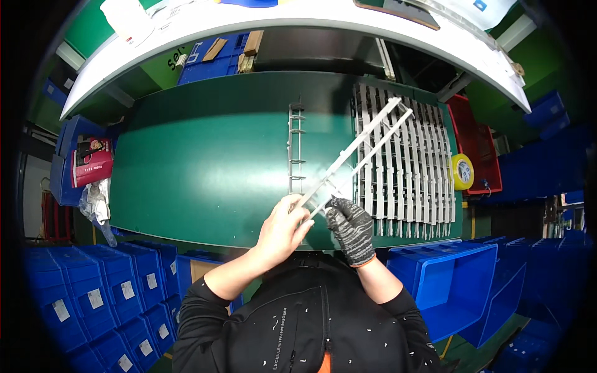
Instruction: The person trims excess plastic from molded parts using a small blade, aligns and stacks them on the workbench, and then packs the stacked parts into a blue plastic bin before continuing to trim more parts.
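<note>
My bare left hand (281, 230) is closed around the near end of a long, pale ladder-shaped strip (367, 140), two thin rails joined by small crosspieces. The strip slants up to the right, its far end over a row of similar strips (404, 168) laid side by side. Beside the near end, my right hand (352, 231), in a grey-black knit glove, has its fingers pinched together close to the lower rail. Whatever lies between those fingertips is hidden. Another ladder-shaped strip (295, 149) lies lengthwise on the green table (186, 161), ahead of my left hand.
A yellow tape roll (462, 172) and a red bin (476, 149) are right of the row. Blue crates (444, 286) stand at the near right, more blue boxes (93, 292) at the near left. A white shelf (298, 17) spans the far side. At the left sits a red packet (92, 161).
</note>
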Demonstrator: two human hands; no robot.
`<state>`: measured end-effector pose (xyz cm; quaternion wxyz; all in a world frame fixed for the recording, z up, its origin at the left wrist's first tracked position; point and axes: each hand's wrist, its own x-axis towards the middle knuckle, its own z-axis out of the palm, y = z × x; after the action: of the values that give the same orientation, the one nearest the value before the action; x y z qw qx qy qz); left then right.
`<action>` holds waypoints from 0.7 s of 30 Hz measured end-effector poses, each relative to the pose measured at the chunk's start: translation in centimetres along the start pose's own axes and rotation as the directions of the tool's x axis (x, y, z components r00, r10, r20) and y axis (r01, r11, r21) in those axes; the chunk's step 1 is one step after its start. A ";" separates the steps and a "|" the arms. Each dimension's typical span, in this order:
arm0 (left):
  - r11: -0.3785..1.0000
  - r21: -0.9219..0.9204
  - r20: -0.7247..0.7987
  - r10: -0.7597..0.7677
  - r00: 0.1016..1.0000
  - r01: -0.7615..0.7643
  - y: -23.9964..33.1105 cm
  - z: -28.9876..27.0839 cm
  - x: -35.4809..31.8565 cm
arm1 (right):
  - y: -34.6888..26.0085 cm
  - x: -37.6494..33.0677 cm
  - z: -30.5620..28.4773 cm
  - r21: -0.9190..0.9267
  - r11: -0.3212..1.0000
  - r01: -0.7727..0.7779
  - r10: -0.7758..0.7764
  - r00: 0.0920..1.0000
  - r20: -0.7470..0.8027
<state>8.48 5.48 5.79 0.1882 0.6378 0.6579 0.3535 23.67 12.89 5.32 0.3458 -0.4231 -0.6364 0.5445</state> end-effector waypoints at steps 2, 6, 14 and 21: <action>0.998 0.063 0.015 -0.033 0.999 0.032 0.9 0.4 0.0 | -0.5 0.4 0.5 -0.125 0.989 -0.083 0.086 0.996 0.021; 0.999 -0.024 -0.061 0.043 0.997 -0.045 0.2 0.3 -0.6 | -0.5 0.2 0.9 0.004 1.000 -0.021 0.021 0.999 -0.050; 0.597 -0.649 0.408 -0.250 0.878 0.471 -5.1 -2.0 -2.1 | -2.6 2.7 -1.3 0.585 0.794 -0.164 0.252 0.965 -0.071; 0.405 -0.866 0.174 -0.303 0.937 0.292 -4.0 0.0 -2.0 | -1.6 1.0 0.9 -0.303 0.864 0.401 -0.352 0.913 0.205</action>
<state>5.89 3.82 2.55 0.5458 0.3189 0.4833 0.6056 22.16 13.37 6.72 0.3212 -0.3033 -0.8138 0.3776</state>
